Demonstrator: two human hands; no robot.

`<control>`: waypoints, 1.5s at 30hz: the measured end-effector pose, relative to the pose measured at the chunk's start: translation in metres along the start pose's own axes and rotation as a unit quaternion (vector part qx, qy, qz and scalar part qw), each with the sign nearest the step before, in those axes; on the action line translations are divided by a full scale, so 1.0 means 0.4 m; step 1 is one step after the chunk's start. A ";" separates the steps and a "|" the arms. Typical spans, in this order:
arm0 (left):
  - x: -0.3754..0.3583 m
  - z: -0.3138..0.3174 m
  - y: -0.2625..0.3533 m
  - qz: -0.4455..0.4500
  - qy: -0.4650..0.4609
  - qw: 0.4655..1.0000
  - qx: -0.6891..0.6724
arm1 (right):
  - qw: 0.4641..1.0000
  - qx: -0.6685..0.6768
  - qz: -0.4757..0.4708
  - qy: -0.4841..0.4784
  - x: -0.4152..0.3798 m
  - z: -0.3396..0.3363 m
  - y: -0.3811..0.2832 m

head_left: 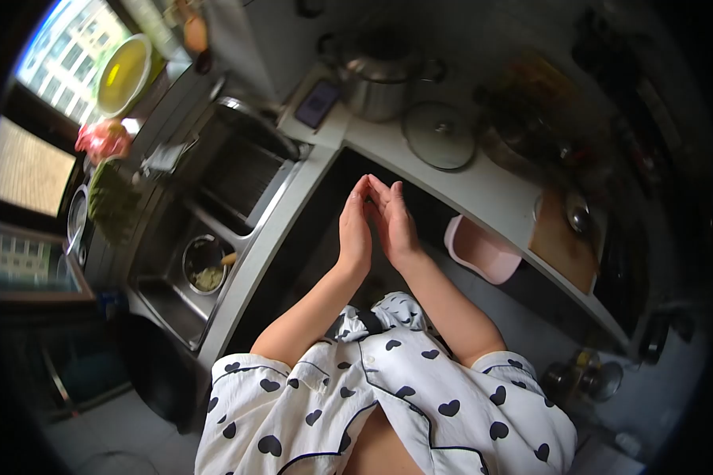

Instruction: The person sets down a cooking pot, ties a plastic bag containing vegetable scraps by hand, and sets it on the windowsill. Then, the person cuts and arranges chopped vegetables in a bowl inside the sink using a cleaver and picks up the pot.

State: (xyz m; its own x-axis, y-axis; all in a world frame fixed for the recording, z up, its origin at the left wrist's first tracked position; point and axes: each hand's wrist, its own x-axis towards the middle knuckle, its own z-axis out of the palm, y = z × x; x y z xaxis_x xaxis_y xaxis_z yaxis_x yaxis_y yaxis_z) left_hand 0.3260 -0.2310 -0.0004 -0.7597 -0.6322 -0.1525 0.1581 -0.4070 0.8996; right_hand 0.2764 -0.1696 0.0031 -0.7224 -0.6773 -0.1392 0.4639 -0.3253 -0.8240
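In front of my body, my left hand (356,231) and my right hand (397,226) are raised with palms facing each other. Their fingers are stretched out, and the fingertips meet at the top. A narrow gap shows between the palms, with nothing visible in it. Both hands are open, above the dark space beside the counter corner. Nearest to my right hand is a pink bin (483,249) at the counter edge.
A sink (249,186) on the left holds a pot (206,264) with pale food. On the counter (372,150) are a phone (318,104), a steel pot (375,91), a glass lid (439,136) and a cutting board (561,241). A yellow-green bowl (125,77) stands by the window.
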 end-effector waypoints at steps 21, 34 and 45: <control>0.265 0.350 -0.133 -0.209 -0.275 0.938 0.034 | 0.947 0.089 -0.091 0.294 0.111 -0.331 -0.203; 0.441 0.603 -0.281 -0.209 -0.260 0.932 0.141 | 0.894 0.029 -0.114 0.432 0.129 -0.680 -0.388; 0.660 0.763 -0.426 0.001 -0.069 0.972 0.225 | 0.830 -0.214 -0.082 0.508 0.200 -1.024 -0.540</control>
State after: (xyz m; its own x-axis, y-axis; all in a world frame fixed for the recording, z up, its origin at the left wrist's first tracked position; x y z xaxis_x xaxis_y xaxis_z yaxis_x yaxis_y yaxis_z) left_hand -0.0939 -0.1274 -0.0690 -0.8417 -0.5257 -0.1232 -0.1099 -0.0566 0.9923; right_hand -0.0915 0.1168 -0.0549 -0.9184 0.3306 -0.2174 0.2481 0.0533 -0.9673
